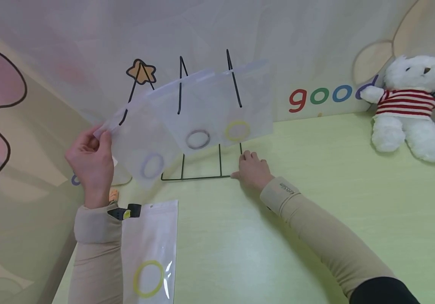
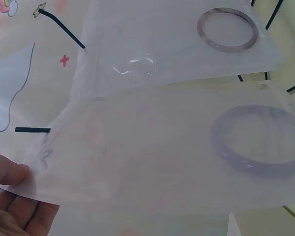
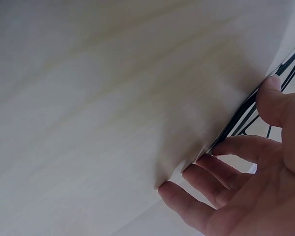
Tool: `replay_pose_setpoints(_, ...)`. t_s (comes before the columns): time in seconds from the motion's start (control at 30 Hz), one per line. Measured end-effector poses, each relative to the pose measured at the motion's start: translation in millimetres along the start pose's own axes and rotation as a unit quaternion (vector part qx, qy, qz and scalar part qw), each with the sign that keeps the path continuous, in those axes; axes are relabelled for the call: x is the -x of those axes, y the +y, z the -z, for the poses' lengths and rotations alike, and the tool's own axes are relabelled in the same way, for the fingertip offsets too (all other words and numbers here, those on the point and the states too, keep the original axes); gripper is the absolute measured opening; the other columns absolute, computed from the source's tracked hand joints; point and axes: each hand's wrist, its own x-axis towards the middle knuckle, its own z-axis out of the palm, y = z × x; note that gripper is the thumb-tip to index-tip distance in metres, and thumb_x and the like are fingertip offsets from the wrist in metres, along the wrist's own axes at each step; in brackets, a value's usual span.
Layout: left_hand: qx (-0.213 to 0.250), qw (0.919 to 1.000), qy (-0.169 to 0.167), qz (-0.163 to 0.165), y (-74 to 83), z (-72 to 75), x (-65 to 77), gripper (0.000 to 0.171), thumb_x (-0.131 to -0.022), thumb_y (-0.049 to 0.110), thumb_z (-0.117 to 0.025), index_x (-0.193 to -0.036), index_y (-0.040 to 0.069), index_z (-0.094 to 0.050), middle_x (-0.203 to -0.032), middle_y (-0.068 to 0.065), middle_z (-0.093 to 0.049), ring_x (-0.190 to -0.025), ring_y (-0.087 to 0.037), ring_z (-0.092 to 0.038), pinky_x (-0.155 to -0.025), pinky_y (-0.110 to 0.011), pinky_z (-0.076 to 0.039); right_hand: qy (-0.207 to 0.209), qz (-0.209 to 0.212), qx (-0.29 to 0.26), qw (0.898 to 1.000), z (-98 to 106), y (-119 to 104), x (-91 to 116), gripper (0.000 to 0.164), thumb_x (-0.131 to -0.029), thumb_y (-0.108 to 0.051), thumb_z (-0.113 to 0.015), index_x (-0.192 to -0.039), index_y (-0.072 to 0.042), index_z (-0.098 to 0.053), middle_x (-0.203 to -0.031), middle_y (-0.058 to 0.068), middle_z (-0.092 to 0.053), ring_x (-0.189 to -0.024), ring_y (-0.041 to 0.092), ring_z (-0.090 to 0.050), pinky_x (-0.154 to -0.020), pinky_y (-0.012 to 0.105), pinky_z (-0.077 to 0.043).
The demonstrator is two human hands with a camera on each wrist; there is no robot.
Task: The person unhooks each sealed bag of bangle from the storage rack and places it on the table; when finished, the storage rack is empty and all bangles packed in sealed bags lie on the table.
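Note:
In the head view my left hand [image 1: 93,162] pinches the top left corner of a frosted plastic bag [image 1: 131,141] with a lavender bangle [image 1: 152,166] inside. A prong of the black wire display rack [image 1: 198,178] passes through that bag's top edge. Beside it hang a bag with a greyish-purple bangle [image 1: 198,139] and one with a yellow bangle [image 1: 237,131]. The left wrist view shows thumb and fingers on the bag's corner. My right hand [image 1: 253,171] rests at the rack's right front base corner; its thumb [image 3: 269,93] and index finger touch the wire, fingertips against the table.
Another bag [image 1: 149,240] with a yellow bangle lies on the table near my left forearm. A white plush bear [image 1: 414,105] in a striped shirt sits at the back right. A printed backdrop stands behind the rack. A small orange item [image 1: 114,195] is partly hidden by my left wrist.

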Motion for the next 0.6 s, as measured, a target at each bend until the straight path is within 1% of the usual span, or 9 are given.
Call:
replay_pose_setpoints(0.17,0.017,0.9998,0.000,-0.004,-0.6,2.4,1.6,0.013,-0.087,0.007,-0.070,-0.097,0.004,-0.077,-0.082,-0.001,-0.074,-0.070,-0.011,-0.069,-0.055,-0.015,-0.048,-0.002,0.000,-0.003,1.000,0.5,0.0,0.3,0.073,-0.097,-0.046,-0.055,-0.143,0.008,-0.038,-0.139,0.020,-0.040,-0.120,0.034,-0.039,-0.093,0.052,-0.045)
replay_pose_setpoints(0.37,0.021,0.9998,0.001,-0.008,-2.3,5.3,3.2,0.013,-0.086,0.007,-0.071,-0.097,0.004,-0.077,-0.083,-0.002,-0.074,-0.074,-0.010,-0.071,-0.065,-0.015,-0.054,-0.004,0.000,0.004,1.000,0.5,-0.3,0.2,0.073,-0.097,-0.047,-0.055,-0.142,0.008,-0.039,-0.139,0.020,-0.040,-0.120,0.035,-0.040,-0.092,0.052,-0.046)
replay_pose_setpoints(0.43,0.019,0.9998,0.003,-0.007,-2.2,6.3,3.7,0.013,-0.086,0.007,-0.071,-0.097,0.004,-0.077,-0.083,-0.002,-0.074,-0.075,-0.010,-0.071,-0.067,-0.015,-0.055,-0.003,0.000,0.004,1.000,0.4,-0.2,0.0,0.073,-0.097,-0.047,-0.055,-0.143,0.008,-0.039,-0.139,0.020,-0.040,-0.120,0.035,-0.040,-0.093,0.052,-0.046)
replay_pose_setpoints(0.6,0.017,0.9998,0.004,-0.001,1.3,8.4,5.8,0.013,-0.086,0.007,-0.071,-0.097,0.004,-0.077,-0.083,-0.002,-0.074,-0.075,-0.010,-0.071,-0.067,-0.016,-0.054,-0.002,0.000,0.011,1.000,0.1,0.3,-0.6,0.073,-0.097,-0.047,-0.054,-0.143,0.008,-0.038,-0.139,0.020,-0.040,-0.121,0.035,-0.039,-0.092,0.051,-0.047)
